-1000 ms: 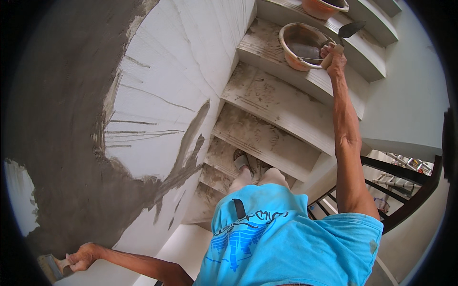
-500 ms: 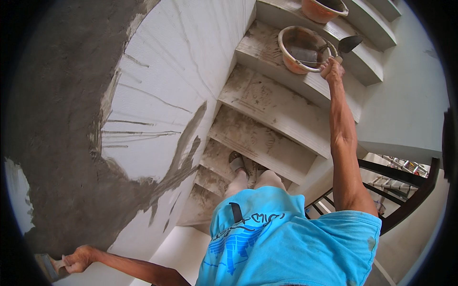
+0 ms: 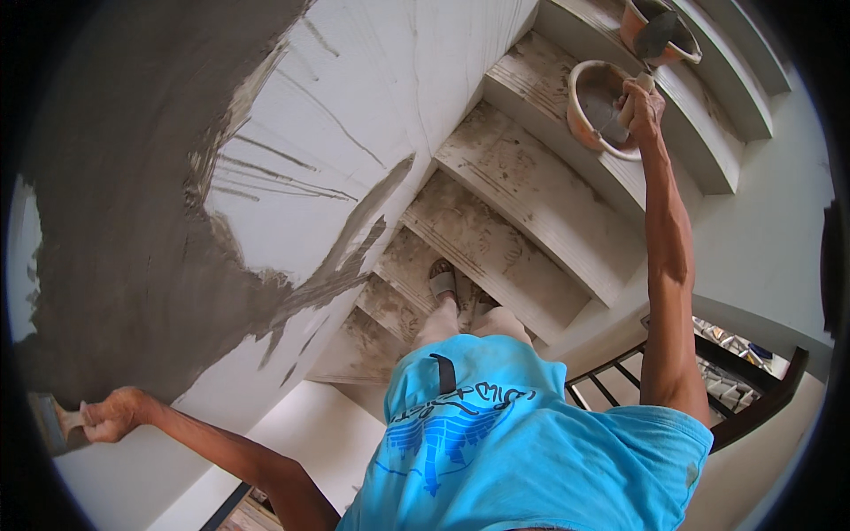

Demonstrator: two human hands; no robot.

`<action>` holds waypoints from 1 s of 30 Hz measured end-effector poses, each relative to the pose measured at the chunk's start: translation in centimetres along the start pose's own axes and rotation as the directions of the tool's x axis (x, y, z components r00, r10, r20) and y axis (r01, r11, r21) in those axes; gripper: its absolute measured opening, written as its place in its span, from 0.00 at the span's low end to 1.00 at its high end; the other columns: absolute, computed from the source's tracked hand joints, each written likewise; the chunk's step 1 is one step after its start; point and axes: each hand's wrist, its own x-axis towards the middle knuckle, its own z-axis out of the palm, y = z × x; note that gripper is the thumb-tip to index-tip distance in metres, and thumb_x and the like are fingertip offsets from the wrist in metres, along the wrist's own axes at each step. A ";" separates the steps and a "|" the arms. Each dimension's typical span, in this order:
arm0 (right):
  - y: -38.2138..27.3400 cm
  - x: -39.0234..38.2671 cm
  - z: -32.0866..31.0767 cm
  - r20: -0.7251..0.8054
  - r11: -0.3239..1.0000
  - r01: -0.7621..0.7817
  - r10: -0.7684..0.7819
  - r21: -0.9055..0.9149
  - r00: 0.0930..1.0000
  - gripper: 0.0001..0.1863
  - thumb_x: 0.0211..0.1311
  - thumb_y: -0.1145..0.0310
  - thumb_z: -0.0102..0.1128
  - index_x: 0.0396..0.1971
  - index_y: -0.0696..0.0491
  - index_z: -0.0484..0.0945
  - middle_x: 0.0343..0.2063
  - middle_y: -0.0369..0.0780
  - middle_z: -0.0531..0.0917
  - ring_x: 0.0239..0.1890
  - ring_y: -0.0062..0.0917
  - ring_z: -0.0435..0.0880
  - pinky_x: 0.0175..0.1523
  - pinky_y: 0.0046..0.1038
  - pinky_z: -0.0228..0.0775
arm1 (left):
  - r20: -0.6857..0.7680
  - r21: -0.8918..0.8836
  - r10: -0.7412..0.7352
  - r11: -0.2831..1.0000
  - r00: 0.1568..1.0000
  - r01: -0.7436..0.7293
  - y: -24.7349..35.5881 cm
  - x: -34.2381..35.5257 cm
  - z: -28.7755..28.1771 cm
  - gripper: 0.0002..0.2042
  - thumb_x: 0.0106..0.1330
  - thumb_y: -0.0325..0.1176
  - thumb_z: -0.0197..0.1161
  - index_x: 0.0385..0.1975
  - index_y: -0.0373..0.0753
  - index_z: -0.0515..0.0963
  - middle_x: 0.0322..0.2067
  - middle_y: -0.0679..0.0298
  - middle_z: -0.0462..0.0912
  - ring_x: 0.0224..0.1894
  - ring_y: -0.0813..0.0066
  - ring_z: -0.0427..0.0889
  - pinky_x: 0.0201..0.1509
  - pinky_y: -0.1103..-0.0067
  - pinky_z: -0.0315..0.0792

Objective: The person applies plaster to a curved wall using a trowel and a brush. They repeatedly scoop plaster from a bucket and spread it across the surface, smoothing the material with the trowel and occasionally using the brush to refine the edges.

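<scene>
My left hand [image 3: 115, 414] is closed round the handle of a wide putty knife [image 3: 49, 423], its blade at the lower edge of wet grey plaster [image 3: 133, 239] on the white wall [image 3: 336, 115]. On the stairs at the upper right, my right hand [image 3: 645, 111] grips the pale handle of a trowel [image 3: 655, 37], whose dark blade points away from me. Beneath that hand is an orange bucket [image 3: 577, 111] with a pale rim, tilted, with grey residue inside. Its thin wire handle runs up to the same hand; whether my fingers hold the wire is hidden.
A second orange bucket [image 3: 689, 44] stands on a higher step, partly behind the trowel blade. Dirty steps [image 3: 531, 190] climb to the upper right, and my sandalled feet [image 3: 443, 279] are on a lower one. A dark stair railing [image 3: 753, 416] curves at the right.
The view has shifted. The trowel blade has swung from pointing right to pointing away from me, and the near bucket has tilted. The putty knife has moved along the plaster's lower edge.
</scene>
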 end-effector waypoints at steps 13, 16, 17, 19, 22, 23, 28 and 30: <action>-4.6 -14.5 1.0 0.330 0.966 -0.253 0.253 -0.043 0.909 0.11 0.57 0.68 0.64 0.36 0.57 0.76 0.23 0.38 0.77 0.21 0.23 0.78 0.27 0.31 0.77 | 0.001 -0.016 -0.075 0.997 0.997 0.075 -1.6 0.1 -0.2 0.25 0.73 0.49 0.58 0.31 0.26 0.79 0.30 0.45 0.82 0.33 0.54 0.84 0.40 0.66 0.79; -1.7 -16.9 2.0 0.417 0.968 -0.244 0.246 -0.057 0.875 0.11 0.56 0.68 0.64 0.37 0.57 0.77 0.23 0.37 0.78 0.20 0.22 0.78 0.26 0.29 0.76 | 0.114 -0.018 -0.151 0.988 0.982 0.154 -2.1 0.4 -1.4 0.22 0.72 0.45 0.60 0.34 0.25 0.81 0.34 0.45 0.84 0.37 0.57 0.84 0.45 0.68 0.79; -0.9 -17.5 2.5 0.445 0.970 -0.235 0.238 -0.063 0.863 0.11 0.56 0.69 0.64 0.36 0.57 0.77 0.23 0.37 0.78 0.19 0.21 0.77 0.25 0.29 0.75 | 0.161 -0.017 -0.186 0.982 0.969 0.191 -1.8 0.9 -2.3 0.21 0.71 0.44 0.61 0.35 0.25 0.81 0.36 0.45 0.84 0.38 0.57 0.84 0.47 0.68 0.78; 0.4 -19.0 3.7 0.456 0.962 -0.270 0.263 -0.051 0.851 0.09 0.53 0.69 0.64 0.33 0.58 0.78 0.21 0.37 0.78 0.20 0.20 0.76 0.26 0.27 0.72 | 0.242 -0.066 -0.210 0.971 0.947 0.232 0.3 1.0 -5.0 0.19 0.73 0.40 0.59 0.36 0.24 0.81 0.37 0.46 0.84 0.40 0.58 0.84 0.50 0.69 0.78; 3.3 -20.2 5.3 0.494 0.953 -0.297 0.283 -0.052 0.822 0.10 0.51 0.70 0.64 0.31 0.58 0.78 0.22 0.36 0.77 0.20 0.20 0.75 0.26 0.26 0.71 | 0.411 -0.056 -0.311 0.930 0.857 0.364 5.1 0.9 -10.4 0.15 0.77 0.33 0.54 0.39 0.24 0.80 0.41 0.47 0.84 0.45 0.58 0.84 0.55 0.68 0.78; 4.1 -20.3 5.8 0.496 0.952 -0.301 0.288 -0.055 0.819 0.10 0.50 0.70 0.64 0.31 0.58 0.79 0.22 0.36 0.77 0.20 0.20 0.75 0.26 0.26 0.71 | 0.478 -0.144 -0.303 0.899 0.824 0.414 5.2 -0.1 -12.4 0.15 0.78 0.33 0.53 0.38 0.25 0.80 0.43 0.48 0.83 0.46 0.58 0.84 0.56 0.67 0.78; 7.3 -19.6 7.1 0.549 0.976 -0.200 0.211 -0.081 0.809 0.10 0.49 0.72 0.65 0.32 0.59 0.80 0.22 0.35 0.78 0.21 0.20 0.76 0.27 0.26 0.71 | 0.841 0.043 -0.419 0.682 0.342 0.730 10.3 -9.0 -23.1 0.12 0.78 0.32 0.50 0.41 0.29 0.77 0.40 0.53 0.81 0.45 0.64 0.82 0.55 0.66 0.78; 9.0 -18.2 6.9 0.502 0.973 -0.139 0.215 -0.184 0.838 0.09 0.49 0.72 0.64 0.32 0.59 0.81 0.22 0.35 0.79 0.22 0.19 0.77 0.28 0.26 0.71 | 0.933 0.111 -0.332 0.627 0.136 0.771 13.2 -12.3 -25.6 0.11 0.77 0.36 0.52 0.36 0.35 0.76 0.28 0.62 0.76 0.36 0.69 0.81 0.49 0.70 0.76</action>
